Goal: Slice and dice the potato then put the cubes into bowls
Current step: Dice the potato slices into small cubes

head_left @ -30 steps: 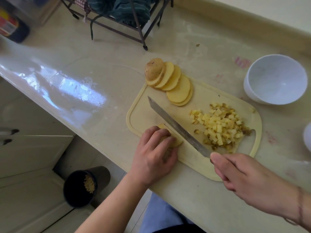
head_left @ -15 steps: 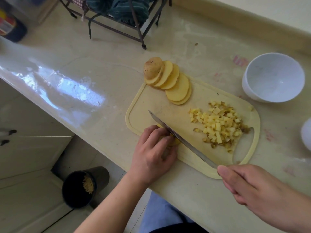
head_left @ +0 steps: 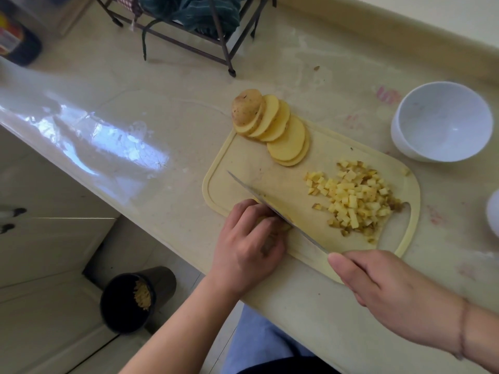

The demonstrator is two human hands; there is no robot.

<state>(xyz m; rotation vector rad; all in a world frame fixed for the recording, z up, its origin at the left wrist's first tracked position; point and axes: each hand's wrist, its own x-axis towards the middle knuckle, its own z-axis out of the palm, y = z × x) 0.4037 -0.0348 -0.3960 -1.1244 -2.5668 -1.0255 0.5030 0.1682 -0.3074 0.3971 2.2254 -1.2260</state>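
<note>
A pale yellow cutting board [head_left: 310,168] lies on the counter. At its far corner a fanned row of potato slices [head_left: 275,125] leans together, skin end piece at the left. A heap of small potato cubes [head_left: 356,201] sits at the board's right. My left hand [head_left: 251,241] holds a potato slice [head_left: 283,225] down at the near left edge with curled fingers; most of the slice is hidden. My right hand [head_left: 388,290] grips the handle of a knife [head_left: 272,206], whose blade lies across that slice beside my left fingertips.
A white bowl [head_left: 421,147] stands empty right of the board, and a second white bowl's edge [head_left: 492,211] shows at the frame's right. A dark wire rack [head_left: 216,36] with cloth stands at the back. A dark bottle [head_left: 16,41] sits far left. On the floor stands a black bin [head_left: 129,300].
The knife blade has shifted left and down onto the slice under my left hand, from beside it a second ago. My left hand stays in place.
</note>
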